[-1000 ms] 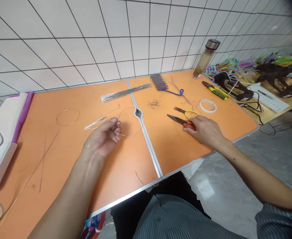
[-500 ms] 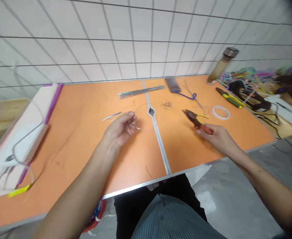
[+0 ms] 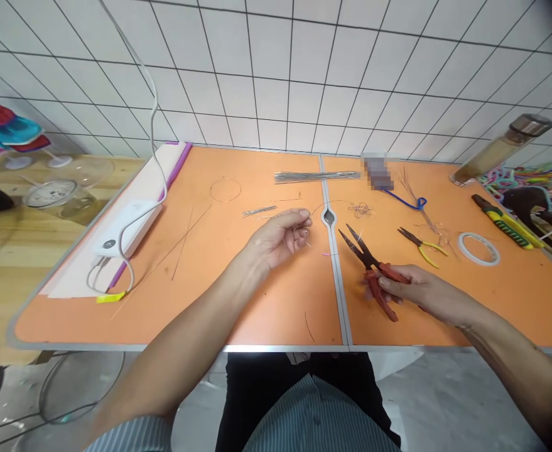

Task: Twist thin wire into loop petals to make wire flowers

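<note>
My left hand (image 3: 282, 237) pinches a thin wire (image 3: 317, 210) above the orange table, left of the table's seam. One end of the wire curves up to the right; a short bent piece shows below the fingers. My right hand (image 3: 410, 290) grips red-handled pliers (image 3: 374, 270) by the handles, with their long jaws spread apart and pointing up-left toward the left hand. Nothing lies between the jaws. Smaller yellow-handled pliers (image 3: 421, 245) rest on the table beyond my right hand. A small tangle of wire (image 3: 360, 209) lies past the seam.
A bundle of straight metal wires (image 3: 316, 177) lies near the tiled wall. At right are a white ring (image 3: 479, 249), a yellow-green cutter (image 3: 506, 223) and a leaning glass bottle (image 3: 497, 150). A white power strip (image 3: 132, 229) with a cable sits at left.
The view has swung left, so more of the table's left side shows. The red-handled pliers' jaws and handles have spread open in my right hand. My left hand keeps its pinch on the wire.
</note>
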{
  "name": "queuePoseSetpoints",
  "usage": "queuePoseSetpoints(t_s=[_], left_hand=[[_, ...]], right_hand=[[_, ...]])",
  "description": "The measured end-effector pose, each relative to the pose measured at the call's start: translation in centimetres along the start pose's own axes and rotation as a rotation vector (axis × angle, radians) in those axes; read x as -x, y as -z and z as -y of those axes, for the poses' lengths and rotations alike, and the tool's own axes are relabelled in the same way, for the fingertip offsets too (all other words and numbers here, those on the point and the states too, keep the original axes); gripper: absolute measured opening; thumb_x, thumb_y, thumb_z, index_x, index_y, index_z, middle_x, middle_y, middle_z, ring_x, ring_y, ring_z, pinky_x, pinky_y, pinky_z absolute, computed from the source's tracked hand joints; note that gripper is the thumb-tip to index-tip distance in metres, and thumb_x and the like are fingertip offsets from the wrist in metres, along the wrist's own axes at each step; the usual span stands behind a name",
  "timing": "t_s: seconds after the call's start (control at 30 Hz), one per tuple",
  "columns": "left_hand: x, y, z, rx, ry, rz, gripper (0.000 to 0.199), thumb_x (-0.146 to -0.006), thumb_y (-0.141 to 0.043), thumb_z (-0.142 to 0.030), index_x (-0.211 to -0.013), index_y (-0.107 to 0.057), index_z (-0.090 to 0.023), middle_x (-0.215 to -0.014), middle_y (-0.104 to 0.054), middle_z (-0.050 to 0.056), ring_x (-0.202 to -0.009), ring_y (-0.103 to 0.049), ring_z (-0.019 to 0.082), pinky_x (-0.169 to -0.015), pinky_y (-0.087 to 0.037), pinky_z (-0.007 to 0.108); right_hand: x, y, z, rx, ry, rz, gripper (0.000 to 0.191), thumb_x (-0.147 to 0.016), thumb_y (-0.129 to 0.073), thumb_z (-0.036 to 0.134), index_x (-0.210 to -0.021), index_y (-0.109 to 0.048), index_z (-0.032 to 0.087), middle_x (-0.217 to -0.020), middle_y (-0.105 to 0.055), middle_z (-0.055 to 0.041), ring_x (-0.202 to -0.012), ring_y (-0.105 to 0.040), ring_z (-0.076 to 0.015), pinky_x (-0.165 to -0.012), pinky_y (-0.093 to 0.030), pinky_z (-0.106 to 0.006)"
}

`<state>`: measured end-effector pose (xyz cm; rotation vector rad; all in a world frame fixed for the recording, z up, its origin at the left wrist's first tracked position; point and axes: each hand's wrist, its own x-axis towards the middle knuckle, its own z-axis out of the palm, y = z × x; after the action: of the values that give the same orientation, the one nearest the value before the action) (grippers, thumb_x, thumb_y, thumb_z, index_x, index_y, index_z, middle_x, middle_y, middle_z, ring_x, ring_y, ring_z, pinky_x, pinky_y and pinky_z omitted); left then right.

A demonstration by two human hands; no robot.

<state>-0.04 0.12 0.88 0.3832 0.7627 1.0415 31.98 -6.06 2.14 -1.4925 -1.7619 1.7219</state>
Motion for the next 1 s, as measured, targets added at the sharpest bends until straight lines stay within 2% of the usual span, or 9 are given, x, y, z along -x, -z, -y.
queuePoseSetpoints(t_s=[0.1,0.2,0.3,0.43,0.5,0.63,0.73,0.93,1.0], left_hand=[[0.0,-0.1,-0.1,0.022,0.014,0.011,0.012,-0.097,-0.071,-0.009,-0.086,-0.067,-0.013,-0.074,-0.069,0.0,-0.053,-0.063,0.007,-0.048,-0.051,0.017],[0.1,-0.2,-0.1,0.037,0.025,0.017,0.011,-0.096,-0.073,-0.008,-0.086,-0.068,-0.012,-0.074,-0.068,0.0,-0.054,-0.062,0.007,-0.048,-0.05,0.016],[0.1,-0.3,0.1,0.043,0.042,0.012,0.011,-0.095,-0.071,-0.005,-0.087,-0.069,-0.012,-0.073,-0.067,0.0,-0.052,-0.061,0.006,-0.048,-0.049,0.015],[0.2,-0.7,0.2,0.025,0.059,0.032,0.017,-0.096,-0.062,0.0,-0.085,-0.07,-0.011,-0.071,-0.065,0.0,-0.05,-0.059,0.005,-0.047,-0.047,0.014],[0.3,-0.8,0.2,0.01,0.056,0.044,0.019,-0.094,-0.06,0.001,-0.084,-0.07,-0.011,-0.071,-0.066,0.001,-0.05,-0.058,0.004,-0.047,-0.046,0.014],[0.2,-1.0,0.3,-0.013,0.057,0.046,0.015,-0.09,-0.064,0.0,-0.084,-0.072,-0.01,-0.073,-0.068,0.002,-0.05,-0.058,0.004,-0.046,-0.044,0.014],[0.1,-0.9,0.4,-0.015,0.057,0.057,0.015,-0.091,-0.065,0.0,-0.082,-0.073,-0.009,-0.072,-0.069,0.002,-0.05,-0.058,0.004,-0.046,-0.044,0.013],[0.0,-0.9,0.5,-0.038,0.075,0.042,0.014,-0.089,-0.066,0.0,-0.083,-0.075,-0.009,-0.073,-0.07,0.002,-0.05,-0.056,0.004,-0.047,-0.043,0.014],[0.0,-0.9,0.6,-0.049,0.076,0.04,0.011,-0.087,-0.068,-0.001,-0.083,-0.076,-0.009,-0.072,-0.069,0.002,-0.051,-0.055,0.004,-0.048,-0.043,0.014]], right_hand=[[-1.3,0.0,1.1,0.041,0.08,0.12,0.051,-0.103,-0.068,0.07,-0.084,-0.074,0.023,-0.075,-0.073,-0.0079,-0.106,-0.074,-0.0318,-0.105,-0.052,-0.049],[-2.6,0.1,2.1,0.106,0.161,0.201,0.048,-0.107,-0.065,0.065,-0.086,-0.072,0.022,-0.077,-0.072,-0.0055,-0.106,-0.072,-0.029,-0.117,-0.045,-0.05],[-3.9,0.1,3.0,0.161,0.199,0.219,0.043,-0.11,-0.062,0.06,-0.096,-0.074,0.021,-0.084,-0.074,-0.0048,-0.094,-0.07,-0.0243,-0.108,-0.048,-0.047],[-5.5,0.1,4.0,0.151,0.213,0.239,0.041,-0.111,-0.063,0.057,-0.117,-0.077,0.019,-0.111,-0.08,-0.0096,-0.077,-0.065,-0.0175,-0.09,-0.051,-0.042],[-6.2,0.0,4.5,0.136,0.234,0.246,0.041,-0.11,-0.065,0.057,-0.12,-0.076,0.018,-0.111,-0.08,-0.0101,-0.075,-0.064,-0.0168,-0.088,-0.052,-0.041],[-7.3,-0.1,5.1,0.102,0.273,0.259,0.04,-0.109,-0.067,0.058,-0.107,-0.074,0.019,-0.106,-0.079,-0.0091,-0.075,-0.065,-0.017,-0.085,-0.053,-0.041],[-7.7,-0.2,5.1,0.092,0.278,0.27,0.039,-0.109,-0.067,0.057,-0.098,-0.072,0.019,-0.106,-0.078,-0.0085,-0.077,-0.065,-0.0166,-0.09,-0.053,-0.041],[-7.7,-0.1,4.9,0.098,0.274,0.295,0.036,-0.11,-0.065,0.055,-0.108,-0.074,0.02,-0.107,-0.078,-0.0075,-0.078,-0.065,-0.0167,-0.091,-0.053,-0.041],[-7.7,-0.1,4.9,0.096,0.28,0.3,0.037,-0.11,-0.065,0.056,-0.106,-0.073,0.02,-0.105,-0.077,-0.0077,-0.077,-0.064,-0.0169,-0.091,-0.052,-0.041]])
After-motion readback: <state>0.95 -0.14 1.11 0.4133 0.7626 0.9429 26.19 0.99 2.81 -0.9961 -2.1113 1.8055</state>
